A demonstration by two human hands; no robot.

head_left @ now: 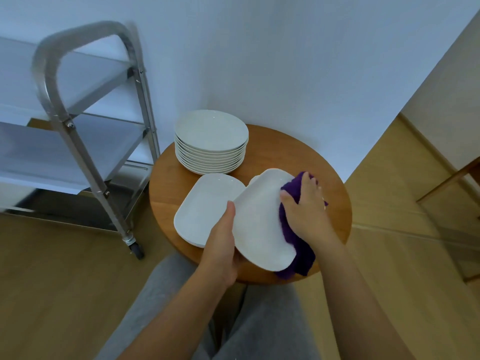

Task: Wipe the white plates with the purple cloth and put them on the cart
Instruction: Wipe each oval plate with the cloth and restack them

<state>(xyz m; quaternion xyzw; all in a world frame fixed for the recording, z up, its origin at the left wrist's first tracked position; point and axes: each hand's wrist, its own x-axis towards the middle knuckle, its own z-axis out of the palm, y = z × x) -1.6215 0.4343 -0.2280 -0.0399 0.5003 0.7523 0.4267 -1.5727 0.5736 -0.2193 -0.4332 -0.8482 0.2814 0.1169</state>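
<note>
My left hand (223, 245) grips the near left edge of a white rectangular plate (259, 219), thumb on top, holding it tilted above the round wooden table (298, 149). My right hand (304, 203) presses the purple cloth (298, 245) flat against the plate's right side; cloth hangs below its lower edge. A short pile of white rectangular plates (205, 203) lies on the table to the left. Behind it stands a tall stack of round white plates (211, 141). The steel cart (78, 141) stands to the left of the table, its shelves showing no plates.
White walls meet in a corner behind the table. Wooden floor surrounds the table. The cart's caster (137, 249) sits close to the table's left edge. My grey-trousered legs (259, 320) are below. A wooden furniture edge (452, 178) shows at the far right.
</note>
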